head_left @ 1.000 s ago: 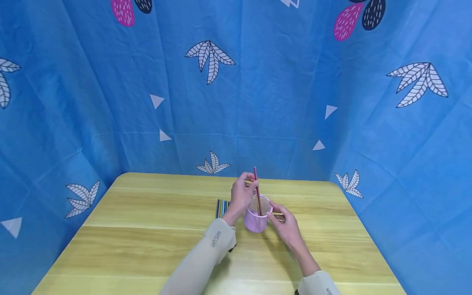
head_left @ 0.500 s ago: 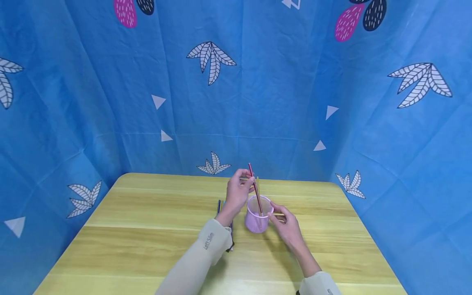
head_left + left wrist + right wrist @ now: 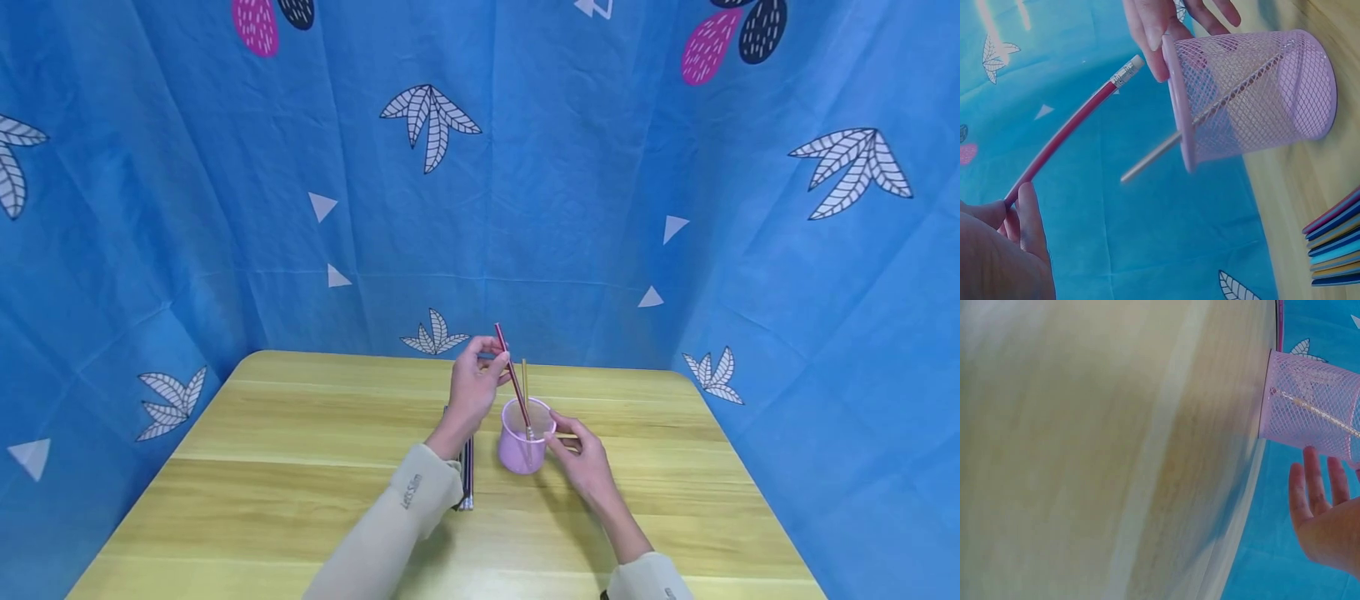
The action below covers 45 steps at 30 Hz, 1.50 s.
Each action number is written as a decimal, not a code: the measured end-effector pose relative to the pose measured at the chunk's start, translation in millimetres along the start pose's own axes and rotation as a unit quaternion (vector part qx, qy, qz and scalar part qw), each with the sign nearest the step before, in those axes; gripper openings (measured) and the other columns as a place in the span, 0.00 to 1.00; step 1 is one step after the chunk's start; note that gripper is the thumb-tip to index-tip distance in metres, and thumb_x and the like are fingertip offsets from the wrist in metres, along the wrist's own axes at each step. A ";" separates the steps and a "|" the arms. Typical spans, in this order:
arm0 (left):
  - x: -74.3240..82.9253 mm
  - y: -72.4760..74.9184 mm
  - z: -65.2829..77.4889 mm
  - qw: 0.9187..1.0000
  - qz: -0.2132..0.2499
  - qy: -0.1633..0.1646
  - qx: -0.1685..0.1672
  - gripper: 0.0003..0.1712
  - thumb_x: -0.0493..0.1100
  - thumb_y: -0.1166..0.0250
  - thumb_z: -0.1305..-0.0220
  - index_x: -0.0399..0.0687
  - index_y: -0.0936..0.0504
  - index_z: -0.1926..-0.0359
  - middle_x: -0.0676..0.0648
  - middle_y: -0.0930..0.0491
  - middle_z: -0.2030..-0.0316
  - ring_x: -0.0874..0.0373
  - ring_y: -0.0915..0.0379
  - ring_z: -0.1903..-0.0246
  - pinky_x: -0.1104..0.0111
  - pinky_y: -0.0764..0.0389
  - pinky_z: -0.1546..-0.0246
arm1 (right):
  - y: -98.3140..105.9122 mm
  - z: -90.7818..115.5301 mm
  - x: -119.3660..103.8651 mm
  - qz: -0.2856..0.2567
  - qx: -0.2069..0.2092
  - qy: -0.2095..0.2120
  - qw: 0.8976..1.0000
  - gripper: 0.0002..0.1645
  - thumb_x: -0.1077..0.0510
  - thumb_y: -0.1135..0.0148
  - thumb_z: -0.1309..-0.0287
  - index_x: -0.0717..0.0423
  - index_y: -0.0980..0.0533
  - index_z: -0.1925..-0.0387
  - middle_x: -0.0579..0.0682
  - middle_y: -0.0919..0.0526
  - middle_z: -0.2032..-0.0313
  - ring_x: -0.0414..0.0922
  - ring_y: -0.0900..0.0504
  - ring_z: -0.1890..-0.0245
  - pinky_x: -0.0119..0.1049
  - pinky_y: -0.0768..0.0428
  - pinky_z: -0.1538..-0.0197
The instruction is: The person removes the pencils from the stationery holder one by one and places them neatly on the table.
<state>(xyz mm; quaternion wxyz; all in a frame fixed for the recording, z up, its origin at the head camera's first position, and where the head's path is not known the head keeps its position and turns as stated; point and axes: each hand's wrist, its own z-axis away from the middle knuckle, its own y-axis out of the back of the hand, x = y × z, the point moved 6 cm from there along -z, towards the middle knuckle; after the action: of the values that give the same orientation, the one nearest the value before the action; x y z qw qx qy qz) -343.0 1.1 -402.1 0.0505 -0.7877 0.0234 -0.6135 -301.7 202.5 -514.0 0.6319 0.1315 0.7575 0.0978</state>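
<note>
My left hand [image 3: 474, 383] pinches a red pencil [image 3: 1066, 134] near one end, between thumb and fingers. The pencil's white eraser end points toward the pink mesh pen holder [image 3: 521, 454], just short of its rim in the left wrist view. One gold-coloured pencil [image 3: 1154, 156] leans inside the holder, its upper end sticking out. My right hand [image 3: 585, 458] holds the holder at the rim from the right, thumb and forefinger at the edge. In the right wrist view its other fingers lie along the mesh side. The holder stands upright on the table.
Several pencils [image 3: 1335, 240] of different colours lie side by side on the wooden table [image 3: 300, 467], left of the holder and partly under my left forearm. A blue patterned curtain [image 3: 555, 208] hangs around the table's back and sides.
My left hand has moved left and slightly up with the red pencil, which now tilts more. The gold-coloured pencil has come into sight in the holder. My right hand stays at the rim.
</note>
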 end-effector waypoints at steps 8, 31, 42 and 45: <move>6.4 5.2 4.8 1.000 0.004 -0.001 -0.007 0.10 0.32 0.38 0.27 0.36 0.22 0.47 0.40 0.22 0.52 0.54 0.20 0.58 0.64 0.09 0.53 | 0.6 2.9 -8.8 -0.004 -0.006 -0.004 1.000 0.28 0.61 0.34 0.31 0.62 0.27 0.32 0.65 0.20 0.39 0.59 0.17 0.43 0.23 0.18 0.45; 14.0 42.3 23.8 1.000 -0.022 -0.002 -0.012 0.11 0.32 0.39 0.27 0.39 0.22 0.46 0.41 0.22 0.52 0.56 0.20 0.59 0.64 0.09 0.53 | -0.2 -0.7 -0.5 -0.006 0.005 0.002 1.000 0.27 0.61 0.34 0.32 0.60 0.25 0.34 0.64 0.18 0.41 0.57 0.16 0.45 0.25 0.16 0.47; 3.8 76.7 29.1 0.999 -0.041 0.026 0.003 0.11 0.31 0.40 0.27 0.37 0.22 0.46 0.43 0.24 0.53 0.57 0.22 0.61 0.66 0.09 0.55 | -0.1 0.2 2.2 -0.011 0.004 -0.003 1.000 0.28 0.61 0.33 0.32 0.60 0.26 0.33 0.65 0.19 0.40 0.59 0.16 0.45 0.27 0.14 0.46; -0.4 85.5 31.2 0.998 -0.043 0.034 0.011 0.11 0.31 0.40 0.27 0.37 0.22 0.46 0.43 0.24 0.54 0.57 0.22 0.61 0.67 0.09 0.56 | -0.2 0.5 1.3 -0.009 0.003 -0.001 1.000 0.28 0.61 0.34 0.32 0.61 0.26 0.33 0.65 0.19 0.40 0.58 0.16 0.45 0.25 0.15 0.47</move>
<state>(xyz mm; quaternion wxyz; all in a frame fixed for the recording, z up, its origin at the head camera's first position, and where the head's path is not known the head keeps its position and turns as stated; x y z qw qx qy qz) -310.7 -82.2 -419.3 0.0320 -0.7661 -0.0156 -0.6417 -301.4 202.7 -515.4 0.6330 0.1263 0.7585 0.0896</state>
